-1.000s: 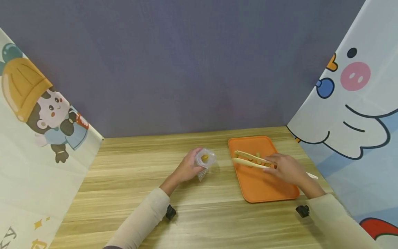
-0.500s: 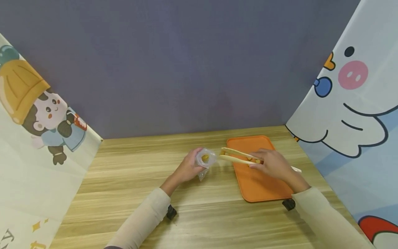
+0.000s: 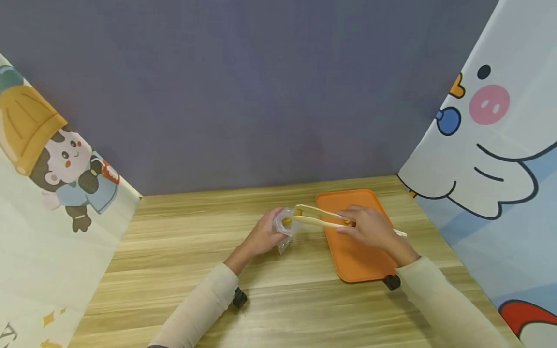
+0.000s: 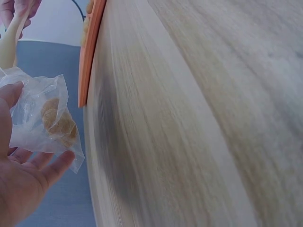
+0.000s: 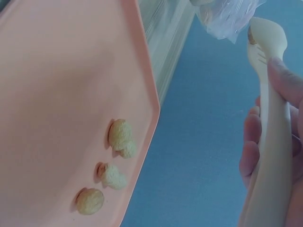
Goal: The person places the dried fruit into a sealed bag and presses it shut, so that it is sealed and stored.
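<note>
My left hand (image 3: pixel 263 235) holds a clear plastic bag (image 4: pixel 35 97) with its mouth spread. Golden-brown, puff-like snack pieces (image 4: pixel 59 124) lie inside the bag. My right hand (image 3: pixel 370 228) grips cream-coloured tongs (image 5: pixel 277 137). Between the tong tips a small brown piece (image 5: pixel 251 36) is pinched, only partly visible. In the head view those tips reach the bag's mouth from the right. Several similar pale-brown snack pieces (image 5: pixel 112 176) rest on an orange tray (image 3: pixel 363 266) beneath my right hand. In the head view, that hand hides most of them.
The tray lies on the right side of a wood-grain table (image 3: pixel 187 270). A dark grey panel (image 3: pixel 270 96) rises along the back edge. Printed cartoon panels stand at the left (image 3: pixel 39 251) and right (image 3: pixel 474 159).
My right hand has lifted the tongs from the tray's snack pieces and carried them left, with a piece in the tips, to the bag. The left hand and bag have stayed nearly still.
</note>
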A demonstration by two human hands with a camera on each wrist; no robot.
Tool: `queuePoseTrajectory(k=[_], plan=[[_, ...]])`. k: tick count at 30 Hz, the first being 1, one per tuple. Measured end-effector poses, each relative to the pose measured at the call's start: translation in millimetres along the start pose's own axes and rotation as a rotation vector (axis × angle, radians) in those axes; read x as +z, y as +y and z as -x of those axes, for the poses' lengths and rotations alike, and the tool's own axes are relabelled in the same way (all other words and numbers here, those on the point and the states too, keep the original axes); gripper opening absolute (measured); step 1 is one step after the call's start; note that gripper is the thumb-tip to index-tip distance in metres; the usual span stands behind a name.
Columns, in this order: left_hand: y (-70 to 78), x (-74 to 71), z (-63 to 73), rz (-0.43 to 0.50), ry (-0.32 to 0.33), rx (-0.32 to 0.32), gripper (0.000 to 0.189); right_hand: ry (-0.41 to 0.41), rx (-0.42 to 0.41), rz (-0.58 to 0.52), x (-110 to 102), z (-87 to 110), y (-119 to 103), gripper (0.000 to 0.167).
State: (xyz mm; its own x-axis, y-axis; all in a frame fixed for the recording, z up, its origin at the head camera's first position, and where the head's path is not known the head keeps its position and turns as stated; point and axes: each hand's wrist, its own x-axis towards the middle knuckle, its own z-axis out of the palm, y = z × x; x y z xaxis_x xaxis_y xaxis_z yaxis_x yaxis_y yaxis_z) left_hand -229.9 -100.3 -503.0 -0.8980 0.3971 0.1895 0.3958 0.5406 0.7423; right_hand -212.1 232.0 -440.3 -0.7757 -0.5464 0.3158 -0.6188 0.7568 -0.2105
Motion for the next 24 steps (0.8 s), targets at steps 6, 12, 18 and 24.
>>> queuePoseTrajectory(k=[6, 12, 18, 24], plan=[[1.0, 0.6, -0.7, 0.002, 0.001, 0.014, 0.079, -0.011, 0.002, -0.005, 0, -5.5, -5, 0.048], [1.7, 1.3, -0.4, -0.002, -0.003, 0.000, 0.079, -0.020, 0.014, -0.014, 1, -9.8, -10, 0.050], [1.8, 0.9, -0.9, -0.004, 0.001, 0.009, 0.076, -0.043, 0.055, -0.044, 2, -13.2, -13, 0.055], [1.4, 0.4, -0.9, -0.002, 0.001, 0.008, 0.076, -0.048, 0.140, -0.090, 0, -13.3, -12, 0.061]])
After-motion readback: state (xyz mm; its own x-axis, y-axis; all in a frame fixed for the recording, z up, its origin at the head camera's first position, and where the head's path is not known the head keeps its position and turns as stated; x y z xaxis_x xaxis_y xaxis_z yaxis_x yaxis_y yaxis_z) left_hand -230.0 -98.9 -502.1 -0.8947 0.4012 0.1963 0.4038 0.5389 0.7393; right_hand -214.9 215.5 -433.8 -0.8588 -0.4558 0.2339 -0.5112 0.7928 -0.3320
